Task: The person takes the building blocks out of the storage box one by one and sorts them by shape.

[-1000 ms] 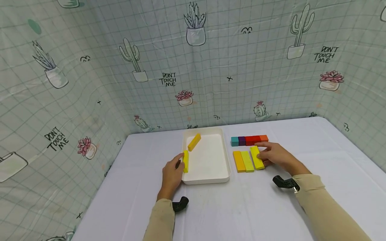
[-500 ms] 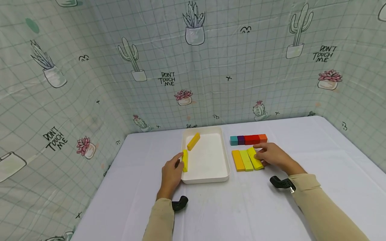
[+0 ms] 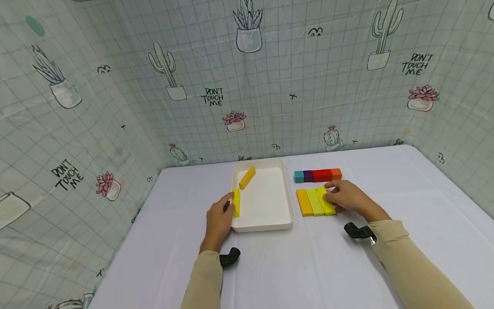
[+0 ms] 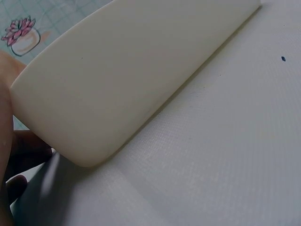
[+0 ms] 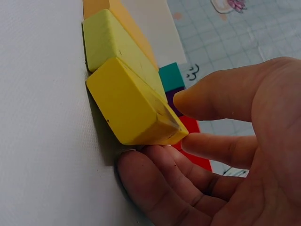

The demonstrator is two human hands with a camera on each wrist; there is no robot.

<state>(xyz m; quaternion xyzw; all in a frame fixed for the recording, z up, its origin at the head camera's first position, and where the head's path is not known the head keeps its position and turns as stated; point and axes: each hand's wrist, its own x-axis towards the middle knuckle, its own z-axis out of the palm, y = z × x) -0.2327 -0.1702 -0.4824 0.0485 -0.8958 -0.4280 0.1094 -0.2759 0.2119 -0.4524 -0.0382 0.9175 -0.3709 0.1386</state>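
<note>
My left hand (image 3: 218, 219) holds the left rim of a shallow white tray (image 3: 287, 214). In the left wrist view its fingers bend round the corner beside the tray wall (image 4: 94, 89). A yellow block (image 3: 236, 202) stands along the inner left side, right at those fingertips. On the table, my right hand (image 3: 347, 197) has its fingertips on a yellow block (image 3: 328, 207), at the block's right side and far end. That block lies against a lime block (image 5: 106, 40), slightly tilted in the right wrist view. An orange-yellow block (image 3: 305, 204) lies left of the lime one.
Another yellow block (image 3: 247, 178) lies slanted in the tray's far left part. Behind the flat blocks runs a row of teal (image 3: 299, 177), purple (image 3: 308, 176), red (image 3: 322, 175) and orange (image 3: 336, 174) blocks. A printed cloth (image 3: 270, 77) hangs behind the white table.
The right hand has slid its yellow block left, closing the gap to the lime block and straightening it a little. The left hand has stayed at the tray.
</note>
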